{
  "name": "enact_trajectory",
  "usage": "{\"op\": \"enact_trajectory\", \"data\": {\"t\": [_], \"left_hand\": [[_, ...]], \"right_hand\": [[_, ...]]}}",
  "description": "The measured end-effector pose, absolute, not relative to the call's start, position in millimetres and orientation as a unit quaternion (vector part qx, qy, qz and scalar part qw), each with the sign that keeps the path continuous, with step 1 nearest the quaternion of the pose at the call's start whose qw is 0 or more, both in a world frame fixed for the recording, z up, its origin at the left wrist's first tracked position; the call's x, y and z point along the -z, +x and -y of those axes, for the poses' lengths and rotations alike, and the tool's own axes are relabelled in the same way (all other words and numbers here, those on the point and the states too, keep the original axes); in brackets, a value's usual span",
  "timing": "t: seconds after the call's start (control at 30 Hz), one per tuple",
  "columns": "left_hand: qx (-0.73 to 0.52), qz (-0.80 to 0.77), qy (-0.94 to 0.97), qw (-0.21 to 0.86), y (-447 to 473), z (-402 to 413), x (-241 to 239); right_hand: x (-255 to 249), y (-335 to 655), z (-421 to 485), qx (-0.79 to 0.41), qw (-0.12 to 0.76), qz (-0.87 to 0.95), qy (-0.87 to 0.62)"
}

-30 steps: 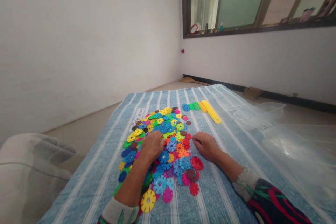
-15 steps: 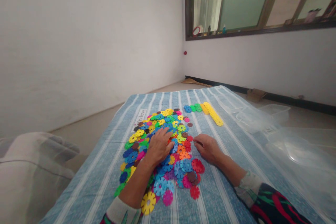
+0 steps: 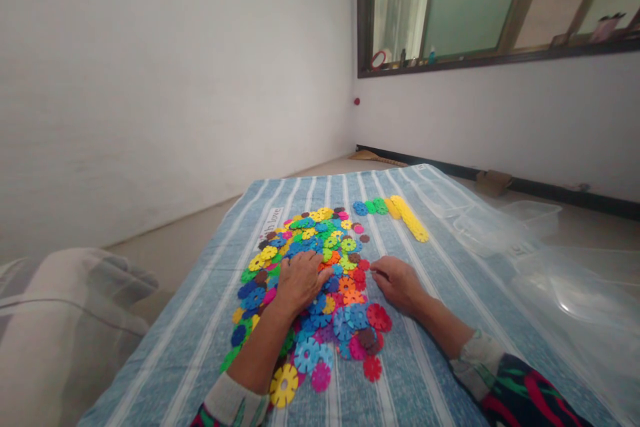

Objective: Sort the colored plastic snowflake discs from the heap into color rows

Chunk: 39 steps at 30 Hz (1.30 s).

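Note:
A heap of flat, notched plastic discs [image 3: 306,355] in many colours spreads over a striped cloth. My left hand [image 3: 300,281] rests palm down on the heap, thumb apart from the bent fingers; whatever lies under the palm is hidden. At the heap's right edge, beside some red discs [image 3: 359,276], my right hand [image 3: 397,283] is on the cloth with its fingers curled together. I cannot make out whether a disc is between those fingertips. Farther back lies a row of yellow discs [image 3: 411,221], with green discs [image 3: 375,206] and a blue disc [image 3: 360,208] to its left.
Blue-and-white striped cloth [image 3: 200,320] covers the table. Clear plastic containers [image 3: 533,217] stand along the right side, near a large transparent sheet or lid [image 3: 575,300]. Grey checked fabric [image 3: 65,320] is at lower left. Walls rise behind, with a window [image 3: 470,3] at upper right.
The fingers of my left hand have drawn back slightly toward me and bent more on the heap. My right hand stays in nearly the same place. The view has shifted a little.

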<state>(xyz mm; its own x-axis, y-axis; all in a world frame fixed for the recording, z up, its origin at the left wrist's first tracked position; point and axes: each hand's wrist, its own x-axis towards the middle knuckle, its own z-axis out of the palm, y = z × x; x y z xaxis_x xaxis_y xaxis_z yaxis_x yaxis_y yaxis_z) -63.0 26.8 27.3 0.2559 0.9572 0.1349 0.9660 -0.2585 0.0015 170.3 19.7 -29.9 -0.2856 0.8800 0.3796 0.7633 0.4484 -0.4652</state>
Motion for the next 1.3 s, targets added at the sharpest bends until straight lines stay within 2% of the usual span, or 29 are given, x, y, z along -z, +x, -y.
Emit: {"op": "enact_trajectory", "data": {"t": [1.03, 1.3], "left_hand": [[0.005, 0.619, -0.783, 0.059, -60, -27, -36], [-0.006, 0.622, -0.782, 0.031, -56, -24, -43]], "right_hand": [[29, 172, -22, -0.093, 0.286, 0.803, -0.514], [29, 172, -22, -0.104, 0.297, 0.798, -0.513]]}}
